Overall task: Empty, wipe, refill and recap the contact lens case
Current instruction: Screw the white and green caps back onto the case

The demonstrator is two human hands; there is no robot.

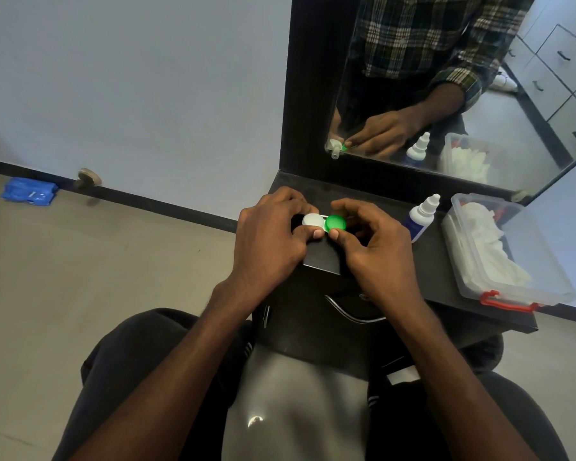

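A black-framed mirror [446,78] leans at the back of the glossy black desk [446,271]. At the desk's right end sits a clear plastic tub with red clips [552,287] holding white tissues [489,247], and just left of it a small white dropper bottle with a blue label [421,217]. Both hands work together over the desk's left end: the left hand [266,237] grips the contact lens case at its white cap [310,219], the right hand [373,247] pinches the round green cap [335,223].
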